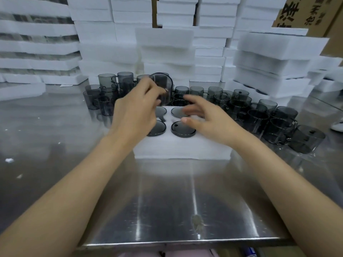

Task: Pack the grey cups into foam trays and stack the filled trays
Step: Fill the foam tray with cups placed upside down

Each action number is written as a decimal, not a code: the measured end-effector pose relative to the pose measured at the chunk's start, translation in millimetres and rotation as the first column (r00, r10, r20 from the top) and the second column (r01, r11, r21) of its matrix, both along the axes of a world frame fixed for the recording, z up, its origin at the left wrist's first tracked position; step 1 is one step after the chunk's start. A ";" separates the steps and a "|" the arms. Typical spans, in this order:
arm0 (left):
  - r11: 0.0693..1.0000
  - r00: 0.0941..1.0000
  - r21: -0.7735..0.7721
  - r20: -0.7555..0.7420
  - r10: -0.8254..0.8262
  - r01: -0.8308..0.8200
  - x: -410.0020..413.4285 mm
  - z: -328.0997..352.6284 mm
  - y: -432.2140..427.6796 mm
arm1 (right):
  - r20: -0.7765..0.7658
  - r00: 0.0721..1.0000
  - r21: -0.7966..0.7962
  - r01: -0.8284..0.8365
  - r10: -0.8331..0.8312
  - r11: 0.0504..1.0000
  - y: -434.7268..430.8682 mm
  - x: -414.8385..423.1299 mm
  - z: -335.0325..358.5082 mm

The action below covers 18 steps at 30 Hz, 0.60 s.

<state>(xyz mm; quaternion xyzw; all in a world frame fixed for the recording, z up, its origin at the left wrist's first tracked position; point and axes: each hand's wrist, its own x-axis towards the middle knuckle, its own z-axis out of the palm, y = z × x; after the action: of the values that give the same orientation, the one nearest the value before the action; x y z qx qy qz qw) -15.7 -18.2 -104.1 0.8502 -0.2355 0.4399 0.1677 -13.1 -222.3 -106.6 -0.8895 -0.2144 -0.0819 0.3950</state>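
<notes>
A white foam tray [182, 149] lies on the steel table in front of me, with grey cups [183, 129] seated in its round holes. My left hand [137, 110] holds a grey transparent cup [164, 89] tilted in the air above the tray's far part, fingers pinching its side. Over the tray's right half hovers my right hand [206, 119], blurred, fingers spread and holding nothing. Several loose grey cups [274, 119] stand to the right of the tray, and more loose cups [106, 93] stand behind it on the left.
Stacks of white foam trays [165, 52] rise behind the cups, with more foam stacks [278, 58] at the right and left. A cardboard box [311, 12] sits at the top right. The steel table [167, 201] reaches to its front edge near me.
</notes>
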 end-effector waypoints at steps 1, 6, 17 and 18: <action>0.998 0.999 0.039 -0.001 -0.041 0.041 0.5 -0.9 0.3 | 0.029 1.000 0.037 0.010 -0.011 0.999 0.5 -0.1 0.1; 0.953 0.981 0.238 -0.005 -0.194 0.189 6.2 -2.6 -0.4 | 0.186 0.982 0.053 -0.014 0.004 0.998 0.9 -2.4 1.3; 0.876 0.907 -0.356 -0.145 -0.395 0.325 18.4 -7.4 2.7 | 0.261 0.957 0.148 0.092 -0.129 0.985 3.8 -1.5 0.6; 0.861 0.904 -0.436 -0.203 -0.377 0.261 21.4 -8.2 5.3 | 0.228 0.963 0.176 0.100 -0.140 0.979 2.6 -0.8 1.3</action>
<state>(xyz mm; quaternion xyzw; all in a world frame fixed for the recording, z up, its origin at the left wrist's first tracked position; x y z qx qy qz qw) 5.8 -12.9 -112.4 0.8003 -0.2536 0.3187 0.4400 -14.0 -219.7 -105.2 -0.8491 -0.1986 -0.2299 0.4321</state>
